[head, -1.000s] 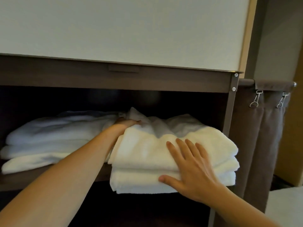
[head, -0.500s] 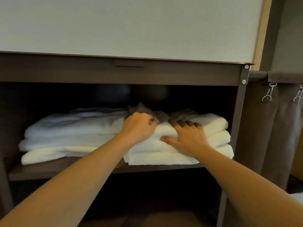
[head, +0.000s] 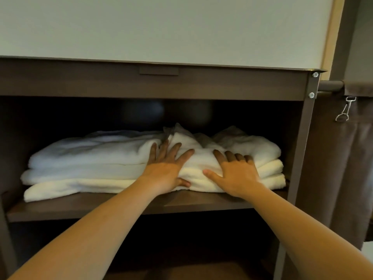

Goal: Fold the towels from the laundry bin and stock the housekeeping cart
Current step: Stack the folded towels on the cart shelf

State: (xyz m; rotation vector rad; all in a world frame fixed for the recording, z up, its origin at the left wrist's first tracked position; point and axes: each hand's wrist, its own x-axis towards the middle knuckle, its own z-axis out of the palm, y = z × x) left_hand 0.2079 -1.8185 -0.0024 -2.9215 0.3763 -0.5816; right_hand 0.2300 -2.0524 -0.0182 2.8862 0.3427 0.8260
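Observation:
Two stacks of folded white towels lie side by side on the dark brown shelf of the housekeeping cart. The left stack fills the shelf's left half. The right stack sits by the cart's right post, with its top towel rumpled at the back. My left hand lies flat with spread fingers where the two stacks meet, thumb under the front fold. My right hand presses flat on the front of the right stack, fingers straight.
The cart's top panel overhangs the shelf closely. A brown fabric bag hangs from a rail by metal clips at the right. A lower shelf compartment below is dark. A pale wall is behind.
The right stack has gone fully onto the shelf. My left hand, curled on the towel a moment ago, has opened flat, and my right hand has slid right along the stack's front.

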